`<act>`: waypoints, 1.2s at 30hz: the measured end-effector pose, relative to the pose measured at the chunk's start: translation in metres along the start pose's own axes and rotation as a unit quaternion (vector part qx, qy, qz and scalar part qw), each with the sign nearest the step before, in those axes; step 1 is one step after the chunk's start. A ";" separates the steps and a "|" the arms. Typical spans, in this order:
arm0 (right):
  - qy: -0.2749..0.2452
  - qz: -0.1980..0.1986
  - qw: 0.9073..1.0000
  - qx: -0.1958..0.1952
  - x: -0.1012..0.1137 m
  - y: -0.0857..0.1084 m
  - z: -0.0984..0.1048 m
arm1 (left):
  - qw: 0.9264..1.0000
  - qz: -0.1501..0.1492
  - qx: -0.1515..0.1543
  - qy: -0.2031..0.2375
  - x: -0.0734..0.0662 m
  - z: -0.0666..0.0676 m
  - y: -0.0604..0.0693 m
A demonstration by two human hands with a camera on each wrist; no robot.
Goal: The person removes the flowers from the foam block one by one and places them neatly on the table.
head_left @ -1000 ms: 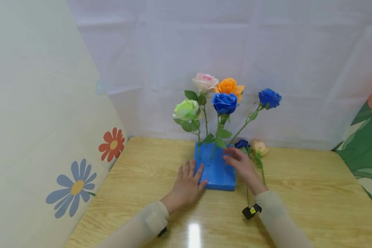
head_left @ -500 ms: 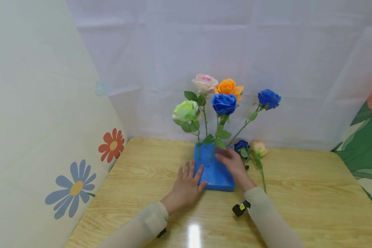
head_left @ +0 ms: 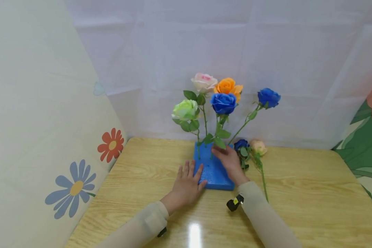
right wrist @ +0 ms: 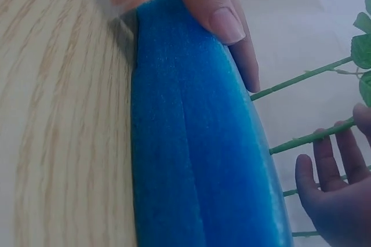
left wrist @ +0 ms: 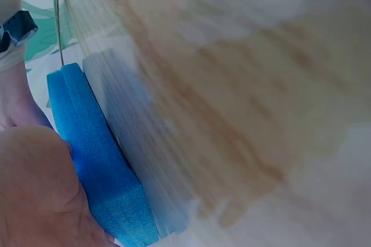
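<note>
My left hand (head_left: 186, 187) lies flat at the left side of a blue foam block (head_left: 217, 176), its fingers spread and the thumb on the block's front corner. My right hand (head_left: 230, 162) reaches over the block from the right. Its thumb and fingers pinch the stem of the front blue rose (head_left: 224, 104), low down; in the right wrist view the green stem (right wrist: 301, 141) runs between them. That rose stands upright in the block. Around it stand a green rose (head_left: 185, 110), a pink-white rose (head_left: 204, 82), an orange rose (head_left: 228, 86) and a second blue rose (head_left: 268, 97), leaning right.
To the right of the block, a dark blue rose (head_left: 241, 144) and a peach rose (head_left: 258, 147) lie on the wooden table (head_left: 310, 193). A white cloth (head_left: 179, 44) hangs behind. A flower-patterned panel (head_left: 49, 113) borders the left side.
My right hand has moved left across the block, to the front blue rose's stem, and its fingers have drawn in. The left hand has stayed in place.
</note>
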State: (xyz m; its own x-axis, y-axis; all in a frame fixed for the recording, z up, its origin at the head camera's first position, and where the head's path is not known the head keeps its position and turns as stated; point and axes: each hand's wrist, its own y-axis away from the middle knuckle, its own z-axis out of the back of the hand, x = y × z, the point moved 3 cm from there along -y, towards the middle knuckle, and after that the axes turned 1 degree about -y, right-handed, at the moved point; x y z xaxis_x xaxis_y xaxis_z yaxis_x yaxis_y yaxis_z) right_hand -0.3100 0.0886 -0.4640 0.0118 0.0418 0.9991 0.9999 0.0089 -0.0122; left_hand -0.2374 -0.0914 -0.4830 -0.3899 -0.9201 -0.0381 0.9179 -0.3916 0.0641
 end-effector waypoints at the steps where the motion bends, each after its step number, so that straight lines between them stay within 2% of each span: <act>1: -0.005 -0.001 1.000 -0.002 0.000 -0.001 -0.001 | 1.000 -0.001 -0.001 0.000 0.000 0.000 0.000; 7: -0.022 0.000 1.000 -0.013 0.004 -0.004 -0.004 | 1.000 -0.001 -0.001 0.003 0.000 0.002 0.000; 12: -0.018 0.031 0.999 -0.021 0.014 -0.002 -0.003 | 1.000 -0.001 0.003 -0.002 -0.001 0.002 0.000; 22: 0.017 0.050 0.999 0.004 0.031 0.007 0.005 | 1.000 -0.002 -0.003 0.003 0.000 0.001 0.000; 28: 0.037 0.067 0.997 -0.001 0.036 0.015 0.013 | 1.000 -0.004 -0.002 0.000 -0.001 0.003 0.001; 36: -0.004 0.091 0.996 0.014 0.039 0.027 0.025 | 1.000 -0.007 -0.019 0.002 0.001 -0.001 0.002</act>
State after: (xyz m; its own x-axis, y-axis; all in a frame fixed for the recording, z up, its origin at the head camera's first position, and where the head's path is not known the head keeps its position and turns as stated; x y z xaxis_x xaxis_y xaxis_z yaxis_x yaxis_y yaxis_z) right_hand -0.2829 0.1157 -0.4267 0.1917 0.0536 0.9800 0.9807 0.0278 -0.1934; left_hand -0.2361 -0.0932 -0.4838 -0.4022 -0.9145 -0.0431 0.9146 -0.4035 0.0261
